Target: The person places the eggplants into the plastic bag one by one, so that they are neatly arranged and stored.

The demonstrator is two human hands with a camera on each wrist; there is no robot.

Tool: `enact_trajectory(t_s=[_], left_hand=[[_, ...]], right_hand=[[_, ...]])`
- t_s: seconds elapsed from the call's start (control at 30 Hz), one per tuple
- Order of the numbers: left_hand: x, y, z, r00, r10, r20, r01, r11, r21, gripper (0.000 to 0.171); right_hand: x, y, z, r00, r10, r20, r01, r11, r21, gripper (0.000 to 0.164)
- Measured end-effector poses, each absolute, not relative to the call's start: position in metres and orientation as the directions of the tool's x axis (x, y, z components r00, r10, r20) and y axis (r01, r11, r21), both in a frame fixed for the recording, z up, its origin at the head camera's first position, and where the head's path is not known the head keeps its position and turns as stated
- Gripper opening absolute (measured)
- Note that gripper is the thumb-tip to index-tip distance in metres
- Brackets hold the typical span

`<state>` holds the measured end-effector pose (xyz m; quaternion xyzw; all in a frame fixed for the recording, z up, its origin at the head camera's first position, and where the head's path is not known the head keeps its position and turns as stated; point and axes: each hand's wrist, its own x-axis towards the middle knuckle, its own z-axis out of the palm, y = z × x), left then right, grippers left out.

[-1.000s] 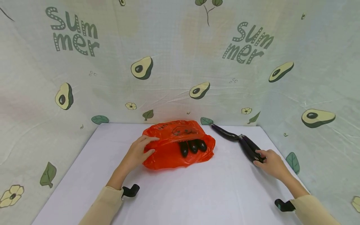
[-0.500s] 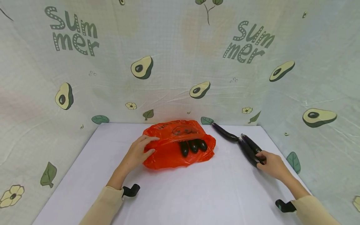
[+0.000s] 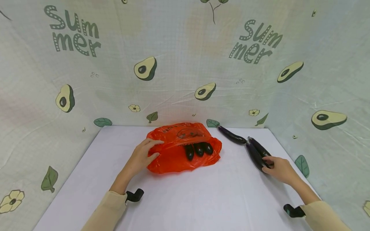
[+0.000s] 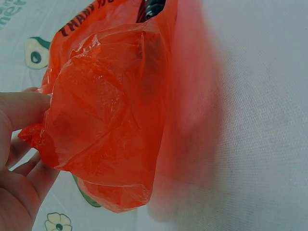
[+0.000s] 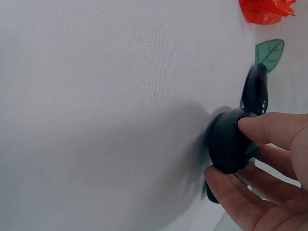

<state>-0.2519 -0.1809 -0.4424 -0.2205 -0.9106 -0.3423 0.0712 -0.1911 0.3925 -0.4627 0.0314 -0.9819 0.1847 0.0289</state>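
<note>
Right fingers (image 5: 272, 127) shifted slightly, pinching eggplant (image 5: 228, 144) (apparently).

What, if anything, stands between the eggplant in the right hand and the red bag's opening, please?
Nothing visible does: between the eggplant in the right hand and the red bag, only white tabletop shows. The farthest loose eggplant lies behind that direct path.

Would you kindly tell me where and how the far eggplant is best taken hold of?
I would grip the far eggplant around its middle from above, pinching across its width. It lies flat, long and slender, so that part should balance best; its near end sits close against the other two eggplants.
</note>
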Motion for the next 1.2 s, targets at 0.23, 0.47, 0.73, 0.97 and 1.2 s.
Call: enact_trajectory(t_s=[0.23, 0.47, 0.73, 0.97, 1.2], left_hand=[[-0.253, -0.181, -0.443, -0.888, 0.359, 0.288, 0.460, 0.670, 0.583, 0.052], [-0.252, -0.181, -0.442, -0.888, 0.361, 0.284, 0.459, 0.670, 0.583, 0.052], [-0.253, -0.181, -0.443, -0.892, 0.357, 0.278, 0.452, 0.677, 0.581, 0.053], [-0.253, -0.181, -0.444, -0.891, 0.351, 0.287, 0.453, 0.675, 0.582, 0.053], [-0.252, -0.180, -0.445, -0.879, 0.358, 0.316, 0.478, 0.659, 0.582, 0.054]], right_hand=[[-0.188, 0.397, -0.461, -0.996, -0.069, 0.055, -0.085, 0.920, -0.384, 0.046], [-0.183, 0.398, -0.459, -0.997, -0.065, 0.037, -0.074, 0.914, -0.399, 0.046], [-0.173, 0.389, -0.441, -0.993, -0.090, 0.075, -0.113, 0.904, -0.412, 0.047], [-0.167, 0.363, -0.420, -0.987, -0.132, 0.090, -0.159, 0.873, -0.461, 0.049], [-0.162, 0.333, -0.408, -0.982, -0.167, 0.086, -0.187, 0.831, -0.524, 0.050]])
